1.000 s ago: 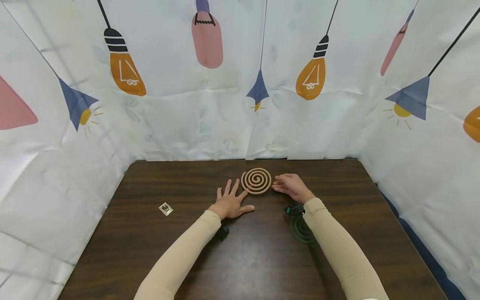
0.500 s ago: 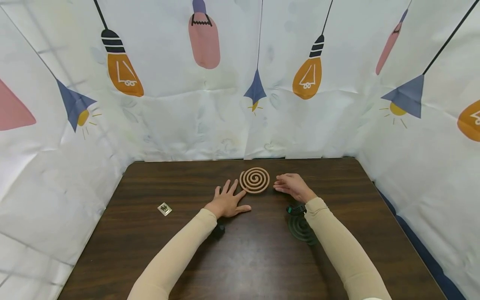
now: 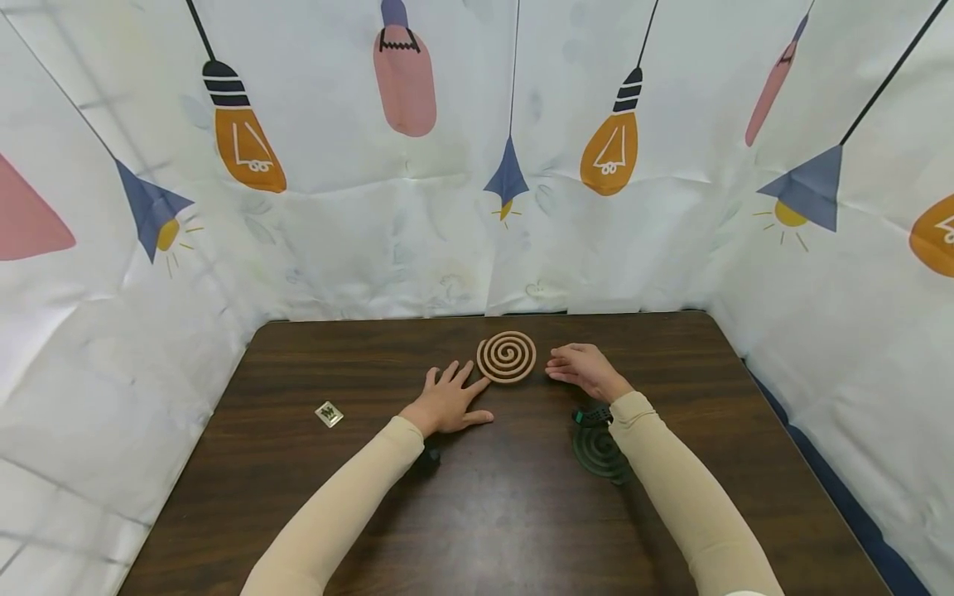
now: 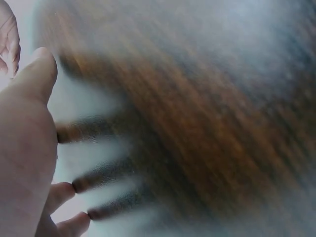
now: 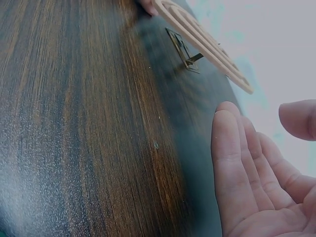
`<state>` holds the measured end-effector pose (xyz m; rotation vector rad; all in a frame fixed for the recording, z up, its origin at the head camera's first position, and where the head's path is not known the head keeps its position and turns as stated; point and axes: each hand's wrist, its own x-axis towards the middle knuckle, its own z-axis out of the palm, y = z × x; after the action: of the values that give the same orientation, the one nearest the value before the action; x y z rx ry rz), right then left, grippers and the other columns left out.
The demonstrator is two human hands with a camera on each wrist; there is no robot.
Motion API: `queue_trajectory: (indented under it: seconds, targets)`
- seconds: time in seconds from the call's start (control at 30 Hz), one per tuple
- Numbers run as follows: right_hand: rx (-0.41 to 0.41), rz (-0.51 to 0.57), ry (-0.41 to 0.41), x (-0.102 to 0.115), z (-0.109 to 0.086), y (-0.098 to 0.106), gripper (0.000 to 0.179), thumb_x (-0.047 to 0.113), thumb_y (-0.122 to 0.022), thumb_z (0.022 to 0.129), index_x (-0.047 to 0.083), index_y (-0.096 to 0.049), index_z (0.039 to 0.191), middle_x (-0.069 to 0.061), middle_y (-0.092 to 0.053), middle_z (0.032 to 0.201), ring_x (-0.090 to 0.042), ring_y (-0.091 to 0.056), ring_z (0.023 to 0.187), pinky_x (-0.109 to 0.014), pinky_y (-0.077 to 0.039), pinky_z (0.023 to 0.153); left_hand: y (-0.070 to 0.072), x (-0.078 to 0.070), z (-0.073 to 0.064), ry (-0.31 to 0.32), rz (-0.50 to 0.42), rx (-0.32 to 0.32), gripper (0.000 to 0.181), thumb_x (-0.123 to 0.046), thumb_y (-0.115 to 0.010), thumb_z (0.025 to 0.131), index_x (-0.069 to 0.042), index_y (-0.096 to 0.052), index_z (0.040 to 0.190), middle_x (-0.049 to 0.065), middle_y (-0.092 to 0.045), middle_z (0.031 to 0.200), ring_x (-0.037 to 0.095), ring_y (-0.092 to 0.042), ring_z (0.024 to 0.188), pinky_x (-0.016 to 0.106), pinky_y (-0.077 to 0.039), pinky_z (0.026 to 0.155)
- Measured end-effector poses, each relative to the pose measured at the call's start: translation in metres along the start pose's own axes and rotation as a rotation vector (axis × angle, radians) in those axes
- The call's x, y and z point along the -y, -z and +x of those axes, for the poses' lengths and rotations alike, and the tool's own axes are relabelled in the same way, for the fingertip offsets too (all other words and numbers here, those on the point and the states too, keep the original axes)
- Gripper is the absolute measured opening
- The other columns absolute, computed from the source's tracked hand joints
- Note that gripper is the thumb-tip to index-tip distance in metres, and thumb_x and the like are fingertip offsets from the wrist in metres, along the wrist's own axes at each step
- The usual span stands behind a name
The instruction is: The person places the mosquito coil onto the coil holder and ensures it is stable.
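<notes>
A tan mosquito coil (image 3: pixel 506 358) sits near the table's far edge. In the right wrist view the coil (image 5: pixel 207 47) is raised above the tabletop on a thin metal stand (image 5: pixel 182 52). My left hand (image 3: pixel 445 403) lies at its near left with the fingers spread, the index fingertip close to the coil's rim. To its right, my right hand (image 3: pixel 585 370) hovers with the fingers together and slightly bent, and the thumb (image 5: pixel 298 120) held apart. Nothing is between those fingers. Under the right wrist lies a dark green mosquito coil (image 3: pixel 599 455), partly hidden by the sleeve.
A small square metal stand (image 3: pixel 329 414) lies on the left part of the brown wooden table (image 3: pixel 477 513). White curtains (image 3: pixel 335 248) printed with lamps and bulbs hang behind and on both sides. A dark device (image 3: pixel 591 416) is strapped at the right wrist.
My left hand has shifted slightly left, away from the tan coil. My right hand has drawn a little to the right. The coil stays in place, and the head view has turned slightly.
</notes>
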<state>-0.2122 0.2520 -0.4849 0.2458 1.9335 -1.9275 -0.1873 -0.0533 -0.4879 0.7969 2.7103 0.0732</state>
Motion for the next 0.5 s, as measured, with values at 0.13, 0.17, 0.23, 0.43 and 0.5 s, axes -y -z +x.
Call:
queue_trajectory:
  seconds: [0.13, 0.17, 0.23, 0.43, 0.5]
  targets:
    - [-0.005, 0.001, -0.002, 0.001, -0.001, 0.0, 0.05, 0.017, -0.056, 0.107, -0.012, -0.045, 0.146, -0.012, -0.067, 0.109, -0.012, -0.074, 0.09, -0.025, -0.062, 0.087, 0.002, 0.001, -0.003, -0.023, -0.007, -0.015, 0.076, -0.07, -0.046, 0.1, -0.031, -0.031, 0.164, 0.012, -0.021, 0.174, 0.039, -0.02, 0.162, 0.067, -0.02, 0.124]
    - [-0.007, 0.003, -0.003, 0.001, -0.001, 0.001, 0.049, 0.017, -0.057, 0.107, -0.012, -0.045, 0.145, -0.011, -0.067, 0.108, -0.012, -0.075, 0.09, -0.025, -0.062, 0.086, 0.002, 0.001, -0.004, -0.028, -0.01, -0.02, 0.076, -0.069, -0.047, 0.101, -0.03, -0.032, 0.164, 0.012, -0.022, 0.174, 0.039, -0.021, 0.161, 0.067, -0.021, 0.124]
    - [-0.005, 0.004, -0.002, 0.001, -0.002, 0.001, 0.05, 0.017, -0.057, 0.107, -0.013, -0.045, 0.145, -0.01, -0.068, 0.106, -0.012, -0.075, 0.09, -0.025, -0.062, 0.086, 0.002, 0.002, -0.005, -0.039, -0.011, -0.029, 0.075, -0.068, -0.048, 0.101, -0.029, -0.034, 0.164, 0.012, -0.025, 0.173, 0.038, -0.023, 0.161, 0.067, -0.021, 0.124]
    - [-0.002, -0.004, -0.008, 0.001, -0.005, 0.004, 0.049, 0.019, -0.056, 0.108, -0.013, -0.045, 0.144, -0.007, -0.068, 0.101, -0.011, -0.075, 0.089, -0.024, -0.062, 0.085, 0.002, 0.004, -0.01, -0.069, -0.024, -0.052, 0.073, -0.065, -0.05, 0.101, -0.027, -0.037, 0.162, 0.013, -0.03, 0.171, 0.039, -0.028, 0.159, 0.067, -0.023, 0.122]
    - [0.004, -0.017, 0.0, 0.001, -0.008, 0.006, 0.05, 0.02, -0.056, 0.108, -0.013, -0.045, 0.145, -0.006, -0.069, 0.101, -0.011, -0.075, 0.089, -0.024, -0.062, 0.086, 0.003, 0.005, -0.012, -0.073, -0.021, -0.055, 0.073, -0.065, -0.05, 0.101, -0.026, -0.038, 0.162, 0.013, -0.031, 0.171, 0.039, -0.028, 0.159, 0.066, -0.023, 0.122]
